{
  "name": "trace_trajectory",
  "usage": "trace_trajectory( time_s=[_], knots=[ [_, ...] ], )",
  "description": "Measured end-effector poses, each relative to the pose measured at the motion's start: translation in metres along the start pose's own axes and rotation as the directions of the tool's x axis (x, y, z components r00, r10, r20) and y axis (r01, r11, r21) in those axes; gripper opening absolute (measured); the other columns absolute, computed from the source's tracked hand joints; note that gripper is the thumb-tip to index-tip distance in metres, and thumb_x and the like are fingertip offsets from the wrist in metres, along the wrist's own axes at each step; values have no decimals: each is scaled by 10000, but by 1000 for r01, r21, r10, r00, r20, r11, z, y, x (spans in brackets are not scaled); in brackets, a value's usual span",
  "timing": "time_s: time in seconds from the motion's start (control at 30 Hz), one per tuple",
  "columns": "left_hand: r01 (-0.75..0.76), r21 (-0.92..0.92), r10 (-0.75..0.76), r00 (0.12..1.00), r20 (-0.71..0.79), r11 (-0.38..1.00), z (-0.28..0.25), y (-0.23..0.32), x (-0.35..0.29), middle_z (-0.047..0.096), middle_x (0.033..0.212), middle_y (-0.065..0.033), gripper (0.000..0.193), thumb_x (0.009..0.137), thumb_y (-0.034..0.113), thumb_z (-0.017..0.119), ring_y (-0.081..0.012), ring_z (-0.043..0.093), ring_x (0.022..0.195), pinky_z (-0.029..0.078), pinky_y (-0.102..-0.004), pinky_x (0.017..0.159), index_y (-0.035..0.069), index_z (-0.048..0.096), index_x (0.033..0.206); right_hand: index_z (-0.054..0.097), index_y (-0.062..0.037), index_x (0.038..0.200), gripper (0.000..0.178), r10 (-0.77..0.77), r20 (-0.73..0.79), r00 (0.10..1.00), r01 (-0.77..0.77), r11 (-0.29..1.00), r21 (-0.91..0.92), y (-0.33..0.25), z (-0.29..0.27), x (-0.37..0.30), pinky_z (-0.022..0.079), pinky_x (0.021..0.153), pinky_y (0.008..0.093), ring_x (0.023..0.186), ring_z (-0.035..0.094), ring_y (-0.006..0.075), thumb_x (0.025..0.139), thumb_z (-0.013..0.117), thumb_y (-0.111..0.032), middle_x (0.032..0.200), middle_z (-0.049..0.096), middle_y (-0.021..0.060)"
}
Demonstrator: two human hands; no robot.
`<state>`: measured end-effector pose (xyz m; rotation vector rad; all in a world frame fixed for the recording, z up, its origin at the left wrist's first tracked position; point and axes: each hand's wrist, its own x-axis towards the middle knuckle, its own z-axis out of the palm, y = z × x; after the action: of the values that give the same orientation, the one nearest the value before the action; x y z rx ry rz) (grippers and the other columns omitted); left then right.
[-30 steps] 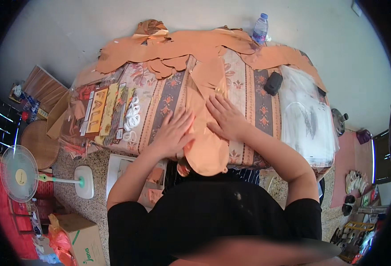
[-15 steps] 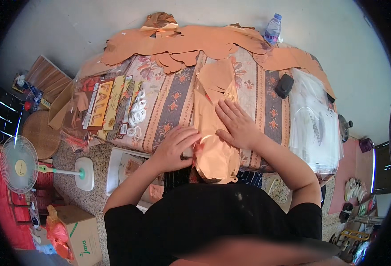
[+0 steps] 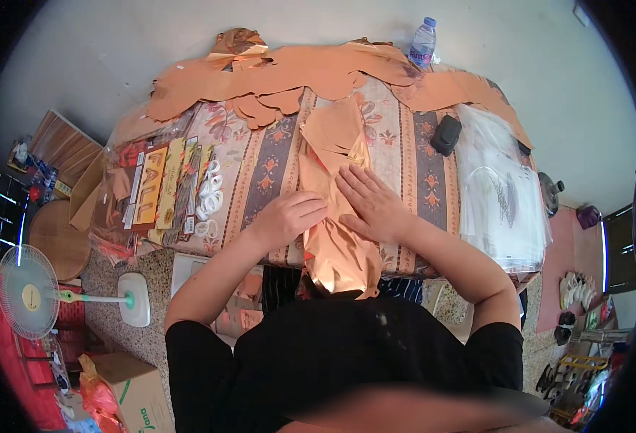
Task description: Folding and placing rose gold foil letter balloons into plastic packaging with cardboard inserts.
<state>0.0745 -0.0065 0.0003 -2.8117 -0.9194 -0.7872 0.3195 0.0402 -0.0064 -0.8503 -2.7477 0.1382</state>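
Observation:
A flat, copper-coloured foil balloon (image 3: 341, 260) lies lengthwise on the table in front of me, its near end hanging over the edge by my shirt. Bent fingers of my left hand (image 3: 289, 219) are pressed together at the foil's left edge, with the thumb hidden. Flat on the foil's right half rests my right hand (image 3: 373, 206), fingers stretched out and thumb apart. Creases run across the shiny near part, while the far part looks smoother and matte.
More flat copper foil balloons (image 3: 289, 68) spread along the table's far edge, near a water bottle (image 3: 423, 45). White ribbon rolls (image 3: 210, 198) and packaged decorations (image 3: 155, 184) lie left. Clear plastic bags (image 3: 502, 202) and a black object (image 3: 446, 136) lie right. A fan (image 3: 29, 296) stands left.
My left hand has moved up along the foil's left edge, its fingers drawing together. The right hand stays flat on the foil. The whole view has shifted slightly.

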Motion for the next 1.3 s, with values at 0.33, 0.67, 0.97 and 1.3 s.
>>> trace_trajectory(
  time_s=[0.33, 0.67, 0.97, 1.3],
  knots=[
    [199, -255, -223, 973, -66, 946, 1, 6, 0, 697, 1029, -116, 222, 792, 79, 586, -268, 654, 991, 526, -348, 853, 29, 703, 975, 506, -51, 1314, 621, -256, -45, 966, 260, 959, 114, 15, -46, -13, 364, 1084, 425, 1278, 455, 336, 717, 673, -68, 1381, 481, 158],
    [354, -401, -354, 932, 77, 845, -4, -6, 6, 698, 973, -150, 232, 771, 10, 614, -293, 669, 943, 527, -350, 830, 38, 702, 984, 655, -71, 867, 239, -317, -167, 934, 351, 900, 257, 18, -27, -5, 477, 772, 391, 864, 562, 295, 634, 699, -99, 838, 557, 56],
    [714, -645, -551, 666, 503, 273, -14, -49, 36, 667, 859, -18, 225, 825, 120, 691, -114, 596, 798, 485, -287, 764, 26, 679, 1028, 692, 10, 905, 118, 380, 75, 922, -250, 435, 865, 44, -21, 20, 494, 615, 257, 697, 609, 88, 838, 667, -84, 772, 675, 29],
    [848, -497, -644, 485, 591, 183, 1, -55, 33, 660, 932, -27, 252, 870, 163, 685, -89, 599, 801, 476, -226, 724, -6, 623, 1047, 662, 62, 801, 282, 510, 438, 740, -591, 183, 786, 58, -17, 41, 520, 443, 283, 514, 623, 147, 874, 637, -209, 672, 646, 86]
  ],
)
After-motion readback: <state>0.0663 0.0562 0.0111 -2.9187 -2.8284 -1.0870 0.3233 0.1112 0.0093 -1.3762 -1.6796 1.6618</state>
